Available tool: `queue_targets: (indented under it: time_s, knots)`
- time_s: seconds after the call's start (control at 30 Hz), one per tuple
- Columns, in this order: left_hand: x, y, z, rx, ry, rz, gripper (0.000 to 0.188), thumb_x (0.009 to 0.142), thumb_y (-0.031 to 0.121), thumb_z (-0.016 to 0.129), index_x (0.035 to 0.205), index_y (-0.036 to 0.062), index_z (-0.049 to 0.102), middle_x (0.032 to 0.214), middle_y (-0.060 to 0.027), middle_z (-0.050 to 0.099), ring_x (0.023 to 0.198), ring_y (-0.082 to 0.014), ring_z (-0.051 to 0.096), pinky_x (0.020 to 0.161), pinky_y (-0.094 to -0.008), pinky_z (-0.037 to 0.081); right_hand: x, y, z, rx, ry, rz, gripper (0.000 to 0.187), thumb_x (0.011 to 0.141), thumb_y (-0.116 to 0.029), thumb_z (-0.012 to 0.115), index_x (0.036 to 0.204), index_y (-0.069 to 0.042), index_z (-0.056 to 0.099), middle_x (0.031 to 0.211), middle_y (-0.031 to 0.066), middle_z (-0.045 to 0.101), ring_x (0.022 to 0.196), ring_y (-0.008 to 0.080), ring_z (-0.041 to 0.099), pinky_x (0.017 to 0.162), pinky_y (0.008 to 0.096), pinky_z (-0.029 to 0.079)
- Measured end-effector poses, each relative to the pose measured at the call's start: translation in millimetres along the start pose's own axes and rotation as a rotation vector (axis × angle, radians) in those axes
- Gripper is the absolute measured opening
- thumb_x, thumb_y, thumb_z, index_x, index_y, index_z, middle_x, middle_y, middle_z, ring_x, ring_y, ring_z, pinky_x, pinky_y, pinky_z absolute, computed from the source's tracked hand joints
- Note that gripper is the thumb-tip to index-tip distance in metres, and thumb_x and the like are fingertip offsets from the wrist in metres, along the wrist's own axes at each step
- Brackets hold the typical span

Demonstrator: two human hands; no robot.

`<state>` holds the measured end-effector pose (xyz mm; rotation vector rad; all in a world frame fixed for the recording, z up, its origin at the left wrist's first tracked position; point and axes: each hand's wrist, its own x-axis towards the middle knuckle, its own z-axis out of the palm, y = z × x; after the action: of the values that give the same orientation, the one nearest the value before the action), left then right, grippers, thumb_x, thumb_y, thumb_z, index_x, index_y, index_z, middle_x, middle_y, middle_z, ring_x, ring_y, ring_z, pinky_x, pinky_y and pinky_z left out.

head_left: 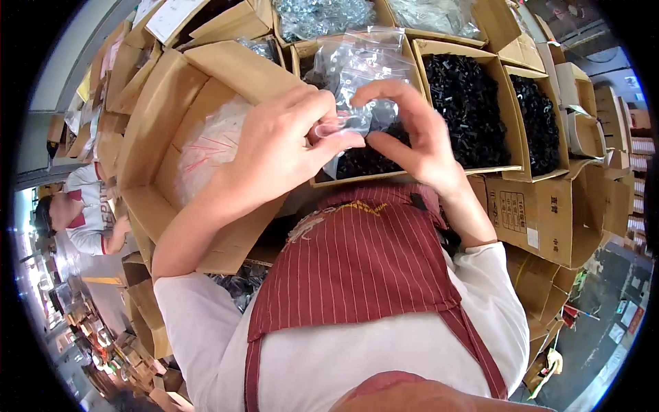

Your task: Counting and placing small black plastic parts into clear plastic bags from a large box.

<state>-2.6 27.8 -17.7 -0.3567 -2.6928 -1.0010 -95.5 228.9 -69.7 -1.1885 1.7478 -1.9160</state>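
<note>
My left hand (292, 130) is closed, its thumb and fingers pinching a small clear plastic bag (355, 122). Opposite it, my right hand (422, 141) curves around the bag's other side, thumb and index finger apart. Its fingertips are close to the bag; whether they touch it I cannot tell. Both hands are above an open carton (419, 113) holding small black parts (367, 161). More clear zip bags (371, 58) lie over that carton's far side, partly covering what is in it.
At the left a large open carton (147, 147) contains clear bags with red edges (209, 147). Cartons of black parts (463, 103) stand to the right, and boxes of shiny clear-bagged pieces (322, 17) at the back. Another person (86, 209) is at the far left.
</note>
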Motion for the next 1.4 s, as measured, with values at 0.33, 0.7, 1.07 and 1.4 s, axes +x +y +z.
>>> queue_targets:
  time_s: [0.33,0.7,1.07,1.4]
  knots:
    - [4.5,-1.5,20.8,0.351,0.192,0.127,0.04,0.072,0.005,0.08,0.105,0.0055,0.057,0.104,-0.0122,0.06,0.098,-0.0318,0.06,0.083,-0.0436,0.047,-1.7,-13.6,-7.6,-0.818,-0.295,-0.157,0.053,0.064,-0.003,0.064,0.113,-0.02,0.075,0.146,0.0143,0.052,0.151,0.0515,0.008,0.11,0.078,-0.007]
    - [-9.1,-48.6,44.1,-0.247,-0.237,-0.261,0.025,0.084,0.008,0.077,0.097,0.0035,0.056,0.097,-0.008,0.062,0.092,-0.02,0.062,0.084,-0.0325,0.048,-16.4,78.7,-40.1,-0.907,-0.32,0.214,0.018,0.09,-0.019,0.063,0.091,-0.001,0.066,0.085,0.021,0.068,0.083,0.0399,0.068,0.072,0.0475,0.054]
    - [-4.1,-49.1,35.5,-0.857,-0.239,-0.362,0.026,0.087,0.005,0.072,0.111,0.0059,0.061,0.102,-0.0005,0.06,0.099,-0.0107,0.057,0.094,-0.0288,0.045,-37.7,95.2,-34.9,-0.808,-0.794,0.599,0.047,0.097,-0.05,0.057,0.117,-0.007,0.062,0.099,0.0235,0.066,0.101,0.0417,0.065,0.086,0.0504,0.05]
    - [-1.3,-51.9,26.6,-0.914,-0.165,-0.27,0.047,0.084,0.014,0.074,0.127,0.0053,0.057,0.113,-0.0037,0.061,0.11,-0.014,0.056,0.101,-0.0313,0.042,-43.3,105.5,-37.1,-0.698,-0.864,0.264,0.034,0.101,-0.036,0.056,0.113,-0.005,0.062,0.102,0.0218,0.062,0.099,0.0376,0.061,0.084,0.045,0.048]
